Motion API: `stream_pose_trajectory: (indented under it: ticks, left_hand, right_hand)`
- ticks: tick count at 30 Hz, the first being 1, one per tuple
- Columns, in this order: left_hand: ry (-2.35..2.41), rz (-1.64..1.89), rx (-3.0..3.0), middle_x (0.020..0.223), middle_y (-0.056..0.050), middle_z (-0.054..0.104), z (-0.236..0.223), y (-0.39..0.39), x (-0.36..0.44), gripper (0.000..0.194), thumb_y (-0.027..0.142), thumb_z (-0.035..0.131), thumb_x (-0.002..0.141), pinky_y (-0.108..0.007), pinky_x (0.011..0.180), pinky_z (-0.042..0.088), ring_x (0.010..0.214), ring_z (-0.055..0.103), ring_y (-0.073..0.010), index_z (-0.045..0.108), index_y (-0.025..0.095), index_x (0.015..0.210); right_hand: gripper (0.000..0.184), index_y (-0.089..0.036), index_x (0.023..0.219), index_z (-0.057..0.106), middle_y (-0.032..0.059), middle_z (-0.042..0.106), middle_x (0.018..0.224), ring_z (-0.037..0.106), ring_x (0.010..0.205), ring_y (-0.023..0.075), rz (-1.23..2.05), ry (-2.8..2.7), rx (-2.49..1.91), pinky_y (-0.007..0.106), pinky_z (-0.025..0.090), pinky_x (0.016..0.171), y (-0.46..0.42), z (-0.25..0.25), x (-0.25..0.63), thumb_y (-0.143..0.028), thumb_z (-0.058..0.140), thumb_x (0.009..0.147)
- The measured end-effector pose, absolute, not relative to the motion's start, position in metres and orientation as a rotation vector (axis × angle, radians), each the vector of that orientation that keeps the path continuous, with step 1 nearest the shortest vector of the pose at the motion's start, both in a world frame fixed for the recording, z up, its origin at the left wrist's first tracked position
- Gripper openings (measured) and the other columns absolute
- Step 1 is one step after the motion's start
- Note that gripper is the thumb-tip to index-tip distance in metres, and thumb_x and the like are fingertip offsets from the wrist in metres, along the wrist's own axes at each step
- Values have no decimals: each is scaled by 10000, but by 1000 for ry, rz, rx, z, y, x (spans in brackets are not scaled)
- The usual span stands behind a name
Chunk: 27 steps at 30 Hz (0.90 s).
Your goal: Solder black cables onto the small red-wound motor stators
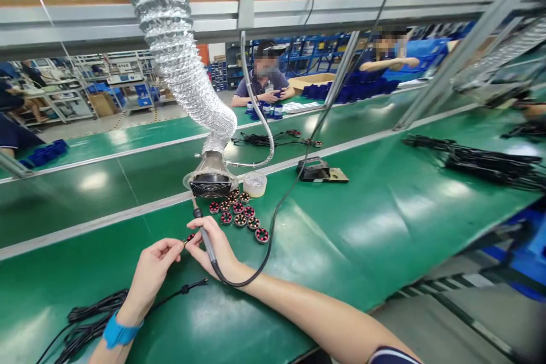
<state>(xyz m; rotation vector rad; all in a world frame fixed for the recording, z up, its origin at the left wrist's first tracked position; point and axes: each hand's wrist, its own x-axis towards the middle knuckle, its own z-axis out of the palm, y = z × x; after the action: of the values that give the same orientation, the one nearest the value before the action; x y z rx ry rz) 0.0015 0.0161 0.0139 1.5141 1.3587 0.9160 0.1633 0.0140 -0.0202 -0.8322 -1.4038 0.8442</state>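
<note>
My right hand [219, 247] is closed around a soldering iron [207, 244] with a grey handle, its tip pointing up and away. A small round red-and-black part [190, 237] shows at the fingertips of both hands; how each one grips it is hard to see. Thumb and fingers of my left hand [154, 267] are pinched together around something too small to name. Just beyond the hands lie several similar round motor-like parts [238, 208] with red or copper-coloured segments. Near my left wrist, a black cable [185, 289] with bare ends rests on the green mat.
A fume extractor hood [210, 182] hangs from a silver duct [177, 51]. Beside it stand a tape roll [255, 183] and a black iron stand [318, 170]. Bundled black cables [482, 162] lie on the right, more cables [91, 324] at lower left. Two co-workers sit across the belt.
</note>
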Motion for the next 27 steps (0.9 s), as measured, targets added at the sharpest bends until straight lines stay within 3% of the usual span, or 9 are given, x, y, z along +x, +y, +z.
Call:
stream_pose_trajectory:
  ticks: [5, 8, 15, 24, 27]
  left_hand:
    - [1387, 813, 1576, 630, -12, 600, 15, 14, 6, 332, 483, 675, 696, -259, 616, 418, 626, 520, -164, 664, 151, 714]
    - [1323, 726, 1632, 627, -7, 577, 14, 9, 11, 331, 476, 659, 689, -250, 601, 400, 611, 490, -150, 605, 152, 645]
    - [1279, 617, 1675, 586, 16, 475, 22, 4, 14, 442, 584, 619, 736, -234, 551, 326, 569, 390, -123, 577, 158, 624]
    - [1289, 586, 1844, 728, -31, 606, 27, 12, -5, 361, 520, 621, 802, -282, 730, 415, 755, 529, -197, 695, 180, 711]
    - [1270, 595, 1774, 716, -16, 601, 24, 12, -2, 368, 526, 625, 803, -267, 679, 407, 705, 520, -171, 666, 167, 730]
  right_hand:
    - [408, -242, 1123, 572, 11, 508, 1005, 624, 862, 141, 683, -1548, -812, 320, 555, 829, 7, -12, 168, -146, 723, 756]
    - [362, -251, 1156, 570, 26, 491, 1073, 625, 846, 117, 690, -1638, -738, 317, 553, 866, 4, -10, 170, -141, 664, 825]
    - [347, -271, 1150, 572, 16, 458, 1059, 641, 789, 100, 749, -1607, -719, 290, 574, 810, 5, -13, 171, -87, 563, 855]
    - [310, -234, 1119, 590, 6, 492, 1025, 692, 721, 98, 889, -1539, -810, 264, 589, 740, 7, -10, 175, -127, 639, 832]
    - [285, -245, 1143, 588, 16, 491, 1042, 679, 733, 96, 827, -1592, -806, 267, 584, 744, 7, -16, 175, -142, 592, 877]
